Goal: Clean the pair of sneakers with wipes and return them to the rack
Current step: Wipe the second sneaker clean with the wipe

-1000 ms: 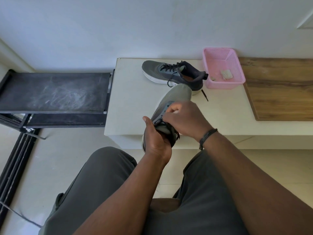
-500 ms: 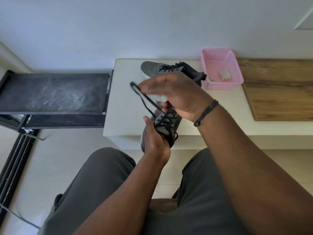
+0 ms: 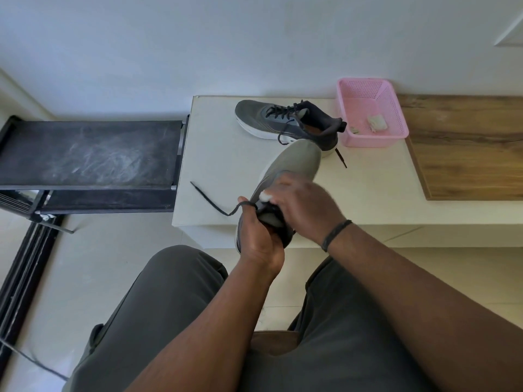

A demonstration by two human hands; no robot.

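My left hand [image 3: 259, 236] grips the heel end of a grey sneaker [image 3: 294, 161], held up with its toe pointing away over the white table [image 3: 220, 165]. Over the shoe's lacing lies my right hand [image 3: 305, 205], curled round a small white wipe [image 3: 265, 196] that peeks out by the fingers. A loose black lace [image 3: 215, 203] trails left from the shoe. The second grey sneaker [image 3: 285, 123] rests on its sole at the table's back. The black shoe rack [image 3: 87, 154] stands to the left with its top shelf bare.
A pink plastic basket [image 3: 370, 120] with a couple of crumpled used wipes sits at the back of the table by the wall. A wooden surface [image 3: 469, 148] adjoins the table on the right. My knees fill the lower view above a tiled floor.
My right hand had lifted and pulled a lace loop up and left, then came back down onto the shoe's lacing. The lace now hangs loose to the left.
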